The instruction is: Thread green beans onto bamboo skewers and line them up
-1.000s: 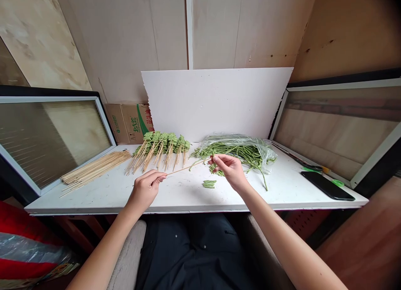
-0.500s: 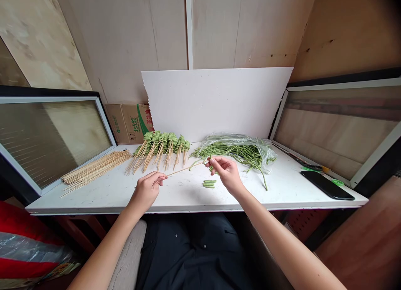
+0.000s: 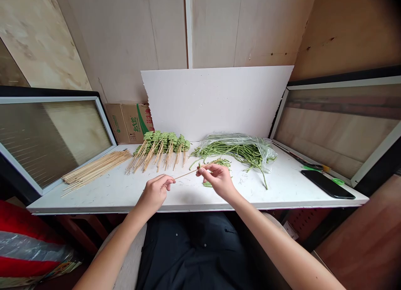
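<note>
My left hand (image 3: 156,192) pinches the near end of a thin bamboo skewer (image 3: 187,173) that slants up to the right above the white table (image 3: 125,189). My right hand (image 3: 218,179) is closed around the skewer's far end and a short green bean piece, fingers pinched. Small cut bean pieces (image 3: 207,184) lie on the table partly behind that hand, and a loose clump of beans (image 3: 223,162) sits just beyond it. The bag of long green beans (image 3: 241,150) lies past my right hand.
Finished bean skewers (image 3: 163,146) are piled at the back centre. A bundle of bare skewers (image 3: 94,169) lies at left. A black phone (image 3: 327,184) and green-handled scissors (image 3: 313,166) rest at right. Glass panels flank the table; a white board and a cardboard box (image 3: 130,123) stand behind.
Both hands have drawn nearer to me and to each other with the skewer. My right hand came away from the bag, down and left over the cut bean pieces.
</note>
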### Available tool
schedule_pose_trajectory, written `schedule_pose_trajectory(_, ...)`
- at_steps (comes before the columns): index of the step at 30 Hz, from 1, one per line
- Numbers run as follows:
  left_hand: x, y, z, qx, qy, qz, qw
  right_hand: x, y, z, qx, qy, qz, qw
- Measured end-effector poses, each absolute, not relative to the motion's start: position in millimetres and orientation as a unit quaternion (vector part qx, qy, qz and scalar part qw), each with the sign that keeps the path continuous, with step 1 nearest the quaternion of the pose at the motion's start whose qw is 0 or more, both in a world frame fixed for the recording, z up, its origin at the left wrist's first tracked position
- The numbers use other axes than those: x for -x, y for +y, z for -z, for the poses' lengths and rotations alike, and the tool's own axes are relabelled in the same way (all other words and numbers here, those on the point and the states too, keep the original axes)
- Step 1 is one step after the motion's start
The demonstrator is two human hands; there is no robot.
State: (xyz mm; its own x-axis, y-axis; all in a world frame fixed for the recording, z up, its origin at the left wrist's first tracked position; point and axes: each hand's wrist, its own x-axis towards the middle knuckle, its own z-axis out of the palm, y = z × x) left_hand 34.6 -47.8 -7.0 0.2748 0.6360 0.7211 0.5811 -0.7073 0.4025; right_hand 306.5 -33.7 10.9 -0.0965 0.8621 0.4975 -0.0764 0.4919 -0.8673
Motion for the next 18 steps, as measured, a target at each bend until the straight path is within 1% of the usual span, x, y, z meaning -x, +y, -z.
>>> schedule_pose_trajectory(10, -32.5, -48.9, 2.3, -0.769, 0.403, -0.496, 0.033, -314.1, -32.5, -21.4, 0.345, -0.562, -0.378, 0.649)
schedule_pose_trajectory(13, -36.4, -50.2, 5.2, -0.775, 0.397, -0.492, 0.029, -314.1, -32.2, -20.4, 0.348, -0.541, -0.395, 0.656)
schedule_pose_trajectory(18, -39.3, -48.4, 12.3, -0.791, 0.385, -0.476, 0.019, -308.9, -32.0, -13.1, 0.347, -0.557, -0.383, 0.65)
